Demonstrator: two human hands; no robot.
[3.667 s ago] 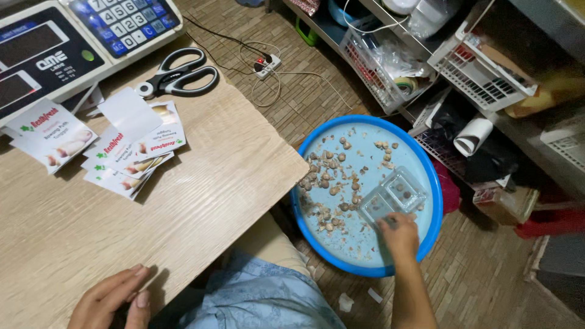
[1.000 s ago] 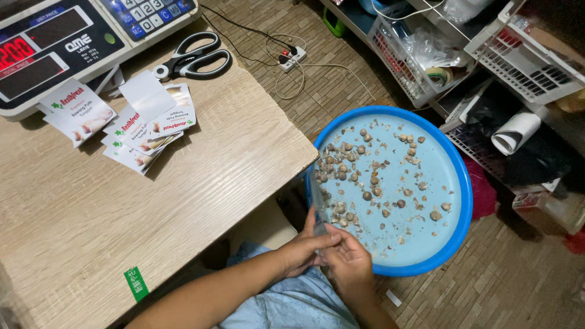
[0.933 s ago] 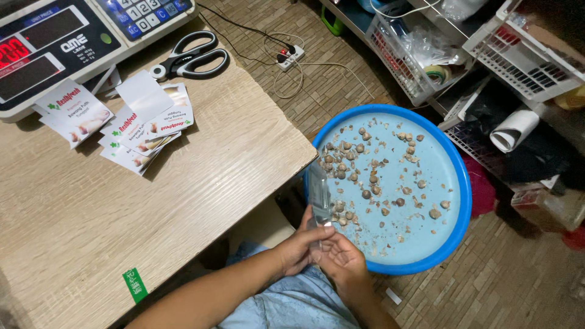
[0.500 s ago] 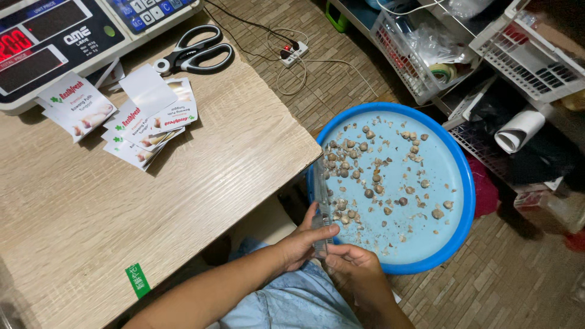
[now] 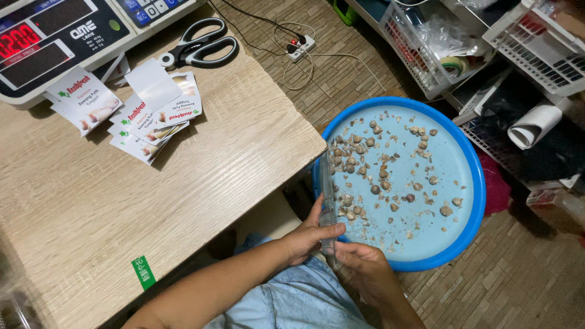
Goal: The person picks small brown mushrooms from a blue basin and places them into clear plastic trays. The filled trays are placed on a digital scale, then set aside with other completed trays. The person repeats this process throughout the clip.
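Observation:
A round blue tray (image 5: pixel 470 176) holds several small brown lumps (image 5: pixel 372 173) scattered over it. At the tray's near left rim both hands meet on a thin clear plastic bag (image 5: pixel 328 189) held upright on edge. My left hand (image 5: pixel 308 234) pinches the bag from the left side. My right hand (image 5: pixel 362 268) grips its lower end from below. Whether the bag has anything in it cannot be made out.
A wooden table (image 5: pixel 152 201) lies to the left with a pile of printed sachets (image 5: pixel 143 113), black-handled scissors (image 5: pixel 198 49) and a digital weighing scale (image 5: pixel 67 36). White baskets (image 5: pixel 542 45) and a power strip (image 5: pixel 301 45) sit on the floor beyond the tray.
Earlier my right hand reached into the tray and my left rested at the table's edge. Both hands have since come together at the tray's near rim on the clear bag.

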